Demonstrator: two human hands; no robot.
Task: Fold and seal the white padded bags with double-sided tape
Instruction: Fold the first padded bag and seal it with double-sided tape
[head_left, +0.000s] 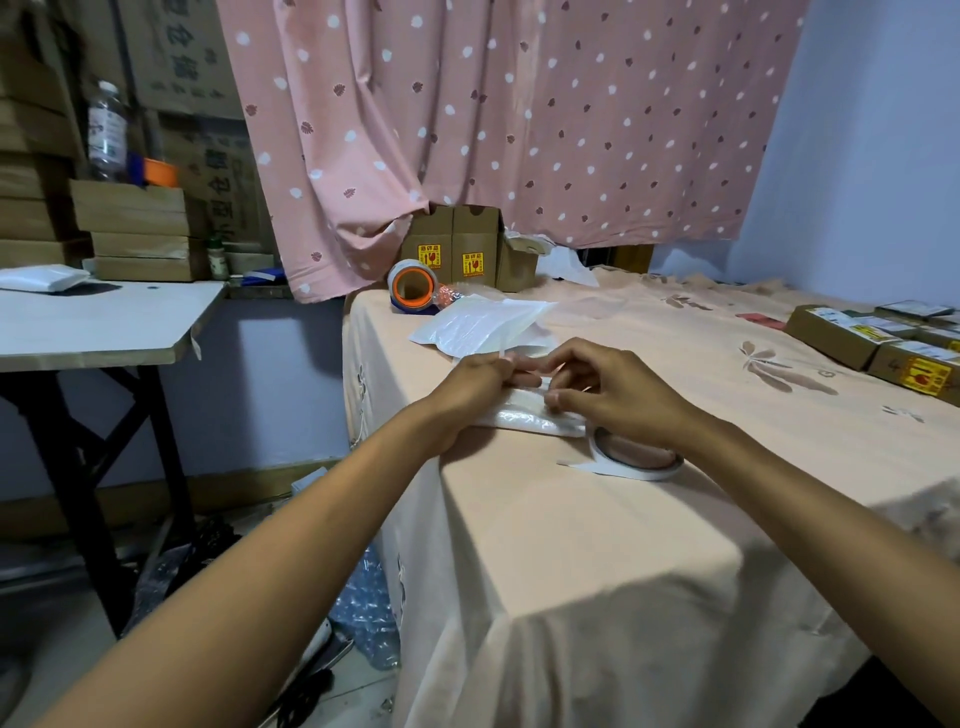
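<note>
Two hands work close together at the near left corner of a peach cloth-covered table (571, 519), both on one flat white padded bag (530, 420) lying under them. The left hand (475, 376) lies on the bag's left part with its fingers fairly straight and close together, pressing it down. The right hand (615, 389) has its fingers curled, with thumb and forefinger pinching at the bag's upper face. Whether a strip of tape or its backing sits between those fingertips is too small to tell.

A flat roll of white double-sided tape (641, 461) rests on the cloth just beside the right wrist, a loose end trailing toward the table's edge. From that I judge this bag is at the taping or sealing step, its fold not yet pressed shut.

Behind the hands lies a loose stack of white padded bags (483, 322) that look open and unfolded, so several seem left to do. One more small white padded packet (41, 278) lies well apart on a pale wooden side table (104, 327) to the left; it may be a finished one, though I cannot be sure.

Further back stand an orange-cored roll of packing tape (413, 286) and brown cardboard boxes with yellow labels (470, 254).
</note>
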